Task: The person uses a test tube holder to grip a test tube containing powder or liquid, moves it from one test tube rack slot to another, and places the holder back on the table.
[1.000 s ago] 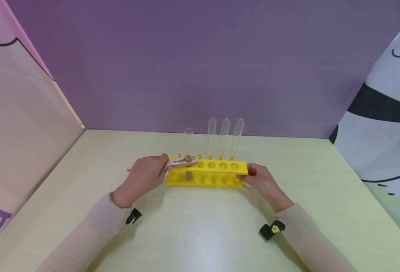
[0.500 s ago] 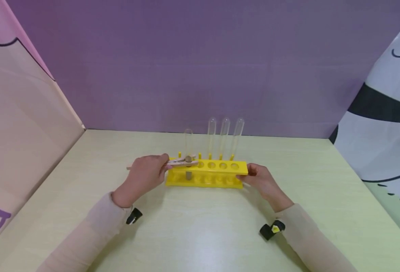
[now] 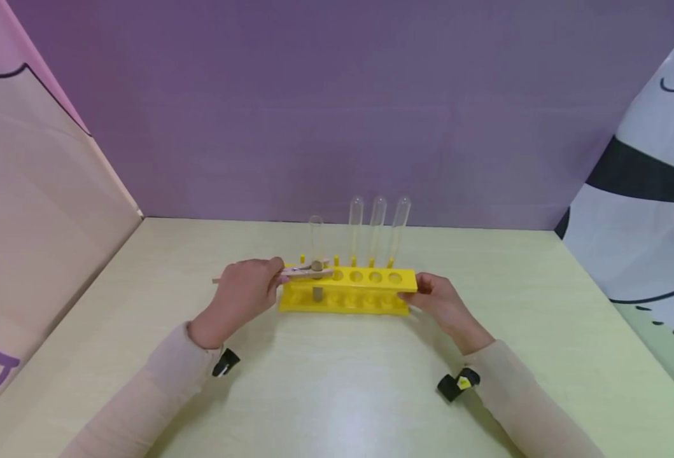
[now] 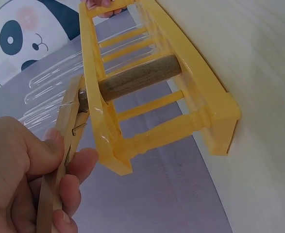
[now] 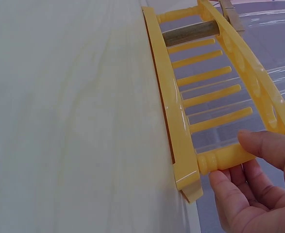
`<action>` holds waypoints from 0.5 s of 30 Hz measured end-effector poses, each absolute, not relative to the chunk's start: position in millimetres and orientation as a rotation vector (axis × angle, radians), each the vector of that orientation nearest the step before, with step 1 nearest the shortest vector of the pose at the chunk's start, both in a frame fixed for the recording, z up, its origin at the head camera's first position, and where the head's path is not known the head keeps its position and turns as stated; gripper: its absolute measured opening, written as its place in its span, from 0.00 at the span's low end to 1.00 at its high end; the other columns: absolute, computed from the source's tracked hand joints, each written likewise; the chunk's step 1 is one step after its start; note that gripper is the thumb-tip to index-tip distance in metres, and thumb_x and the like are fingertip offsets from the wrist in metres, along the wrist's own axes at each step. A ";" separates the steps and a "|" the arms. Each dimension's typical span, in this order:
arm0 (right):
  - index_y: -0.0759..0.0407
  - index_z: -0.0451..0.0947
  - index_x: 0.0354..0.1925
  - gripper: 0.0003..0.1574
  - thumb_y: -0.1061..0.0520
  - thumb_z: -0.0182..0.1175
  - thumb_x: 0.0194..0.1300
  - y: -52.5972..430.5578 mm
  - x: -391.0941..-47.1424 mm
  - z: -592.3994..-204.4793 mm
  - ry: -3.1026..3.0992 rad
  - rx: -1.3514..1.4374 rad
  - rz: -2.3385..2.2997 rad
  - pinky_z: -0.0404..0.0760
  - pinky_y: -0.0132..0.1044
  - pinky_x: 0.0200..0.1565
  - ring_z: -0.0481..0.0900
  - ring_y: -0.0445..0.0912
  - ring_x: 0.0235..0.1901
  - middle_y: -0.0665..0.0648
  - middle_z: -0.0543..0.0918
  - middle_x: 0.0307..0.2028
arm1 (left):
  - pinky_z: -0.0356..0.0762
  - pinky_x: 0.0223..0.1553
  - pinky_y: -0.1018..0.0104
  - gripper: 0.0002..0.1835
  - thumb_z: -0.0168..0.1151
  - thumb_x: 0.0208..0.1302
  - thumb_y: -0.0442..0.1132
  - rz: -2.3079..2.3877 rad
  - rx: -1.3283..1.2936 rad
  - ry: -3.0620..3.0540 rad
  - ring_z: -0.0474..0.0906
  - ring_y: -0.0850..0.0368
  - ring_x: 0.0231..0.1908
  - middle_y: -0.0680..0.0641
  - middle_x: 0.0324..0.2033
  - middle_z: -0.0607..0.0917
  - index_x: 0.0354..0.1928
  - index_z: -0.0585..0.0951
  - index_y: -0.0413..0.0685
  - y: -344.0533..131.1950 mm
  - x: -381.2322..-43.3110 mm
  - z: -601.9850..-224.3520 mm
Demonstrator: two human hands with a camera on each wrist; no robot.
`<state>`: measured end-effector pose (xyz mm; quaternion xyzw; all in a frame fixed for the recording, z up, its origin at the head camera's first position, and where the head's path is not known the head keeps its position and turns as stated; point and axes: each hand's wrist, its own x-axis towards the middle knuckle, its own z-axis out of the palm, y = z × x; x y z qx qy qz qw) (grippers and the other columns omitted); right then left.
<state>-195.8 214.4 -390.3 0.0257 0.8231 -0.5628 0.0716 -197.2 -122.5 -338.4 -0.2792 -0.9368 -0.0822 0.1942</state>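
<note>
My left hand [image 3: 244,287] grips a wooden test tube clamp [image 3: 305,273] by its handle. The clamp's front end is around the top of a test tube filled with something grey-brown [image 4: 142,76]. That tube stands upright in a left-hand hole of the yellow test tube rack [image 3: 345,308], its lower end on the rack's base. In the right wrist view, my right hand [image 5: 259,184] pinches the rack's end post [image 5: 227,158] between thumb and fingers. Part of the tube's top is hidden by the clamp.
Clear test tubes [image 3: 377,222] sit upside down on the pegs along the rack's back, one apart on the left. The rack stands on a pale wooden table [image 3: 337,381], in front of a purple backdrop [image 3: 337,114]. Printed panels flank it.
</note>
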 end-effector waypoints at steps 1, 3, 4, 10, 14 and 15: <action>0.70 0.73 0.52 0.21 0.64 0.62 0.60 214.3 -195.7 -389.8 2.474 0.076 -1.695 0.77 0.32 0.40 0.72 0.47 0.37 0.63 0.79 0.49 | 0.57 0.12 0.69 0.10 0.65 0.60 0.42 -0.229 -0.783 -2.624 0.57 0.60 0.12 0.54 0.11 0.65 0.28 0.77 0.44 -122.7 -197.1 -338.0; 0.71 0.73 0.51 0.21 0.64 0.62 0.60 214.2 -195.3 -389.1 2.474 0.066 -1.704 0.77 0.32 0.40 0.72 0.46 0.37 0.63 0.79 0.48 | 0.57 0.12 0.70 0.10 0.65 0.60 0.41 -0.236 -0.786 -2.615 0.57 0.60 0.12 0.54 0.11 0.65 0.28 0.77 0.44 -123.1 -197.2 -337.5; 0.71 0.73 0.51 0.21 0.64 0.62 0.60 214.0 -195.2 -388.8 2.474 0.062 -1.707 0.77 0.32 0.39 0.72 0.46 0.37 0.63 0.79 0.48 | 0.56 0.12 0.70 0.09 0.65 0.60 0.41 -0.238 -0.789 -2.609 0.57 0.60 0.11 0.54 0.11 0.65 0.28 0.77 0.44 -123.3 -197.3 -337.5; 0.70 0.73 0.51 0.20 0.64 0.62 0.60 213.8 -196.1 -390.4 2.473 0.060 -1.694 0.77 0.32 0.40 0.73 0.46 0.37 0.63 0.79 0.48 | 0.57 0.12 0.69 0.09 0.65 0.59 0.40 -0.229 -0.790 -2.578 0.58 0.60 0.11 0.54 0.11 0.66 0.27 0.77 0.44 -123.8 -198.2 -336.2; 0.69 0.73 0.52 0.21 0.65 0.61 0.60 214.4 -196.2 -391.5 2.471 0.073 -1.689 0.77 0.33 0.41 0.73 0.48 0.38 0.64 0.78 0.50 | 0.58 0.12 0.69 0.09 0.65 0.60 0.40 -0.223 -0.791 -2.570 0.58 0.60 0.11 0.54 0.11 0.66 0.27 0.77 0.44 -123.8 -198.5 -333.1; 0.69 0.73 0.52 0.21 0.65 0.61 0.60 214.6 -196.1 -391.7 2.473 0.076 -1.686 0.77 0.33 0.41 0.73 0.48 0.38 0.64 0.78 0.51 | 0.58 0.12 0.69 0.09 0.65 0.60 0.40 -0.223 -0.792 -2.573 0.58 0.60 0.11 0.54 0.11 0.66 0.28 0.77 0.43 -123.9 -198.4 -332.2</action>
